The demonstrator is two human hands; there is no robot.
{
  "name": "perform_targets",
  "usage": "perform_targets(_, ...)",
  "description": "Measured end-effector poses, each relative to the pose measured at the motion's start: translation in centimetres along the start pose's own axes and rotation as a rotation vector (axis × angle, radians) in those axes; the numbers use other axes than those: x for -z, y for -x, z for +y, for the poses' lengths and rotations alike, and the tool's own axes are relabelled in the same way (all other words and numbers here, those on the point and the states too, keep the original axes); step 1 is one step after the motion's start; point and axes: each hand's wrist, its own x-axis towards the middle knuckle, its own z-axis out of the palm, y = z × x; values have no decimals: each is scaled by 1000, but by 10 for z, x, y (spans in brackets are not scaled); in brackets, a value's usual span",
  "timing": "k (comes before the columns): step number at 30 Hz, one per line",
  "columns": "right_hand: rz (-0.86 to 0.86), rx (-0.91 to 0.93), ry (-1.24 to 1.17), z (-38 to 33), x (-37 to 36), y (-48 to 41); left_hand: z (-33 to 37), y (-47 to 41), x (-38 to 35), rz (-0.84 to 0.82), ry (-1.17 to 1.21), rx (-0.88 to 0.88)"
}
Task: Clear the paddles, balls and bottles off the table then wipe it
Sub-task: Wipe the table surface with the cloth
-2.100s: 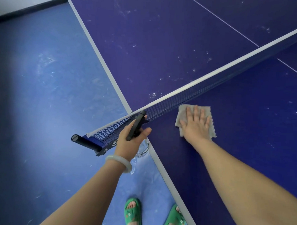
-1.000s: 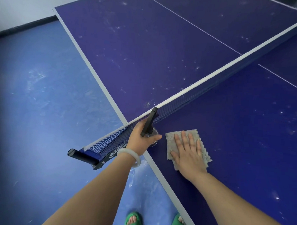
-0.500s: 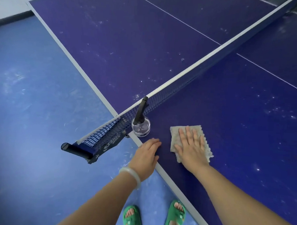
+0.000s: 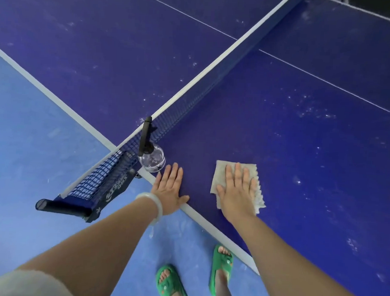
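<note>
A dark blue table tennis table [image 4: 302, 134] fills most of the view, speckled with white dust. My right hand [image 4: 238, 192] presses flat on a grey cloth [image 4: 258, 193] near the table's front edge. My left hand [image 4: 168, 189] rests flat with straight fingers on the table's white edge line, holding nothing. A clear spray bottle [image 4: 152, 160] with a black nozzle stands upright on the table corner beside the net, just beyond my left fingertips.
The net [image 4: 191, 98] runs diagonally across the table, its clamp post [image 4: 64, 207] sticking out over the blue floor [image 4: 33, 140] at the left. My feet in green sandals [image 4: 172, 285] stand close to the table edge.
My left hand set the spray bottle on the table by the net, let go and now lies flat on the edge. My right hand slid the cloth back from the net toward the front edge.
</note>
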Motion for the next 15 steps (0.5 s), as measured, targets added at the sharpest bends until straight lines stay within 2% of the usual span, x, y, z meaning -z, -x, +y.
perform_targets(1, 16, -13, -20, -17, -2, 7, 1, 1, -1, 9, -22, 8)
perform_targets(3, 24, 96, -26, -40, -8, 34, 2, 1, -2, 38, -55, 20)
perform_targets(5, 18, 238, 35, -27, -11, 59, 2, 0, -4, 48, -59, 16)
perform_targets(7, 56, 262, 67, 10, -11, 74, 1, -1, -5, 51, -44, 14)
perform_targets(9, 74, 177, 117, 55, -12, 77, 3, 1, -3, 63, -40, 21)
perform_targets(11, 52, 13, 106, 84, -8, 70, 9, 4, -2, 106, -35, 24)
perform_targets(14, 80, -245, -59, 58, -6, 55, 25, 9, -4, 210, -43, -17)
perform_targets(15, 83, -267, -83, 39, -6, 53, 34, 9, -6, 232, -55, -46)
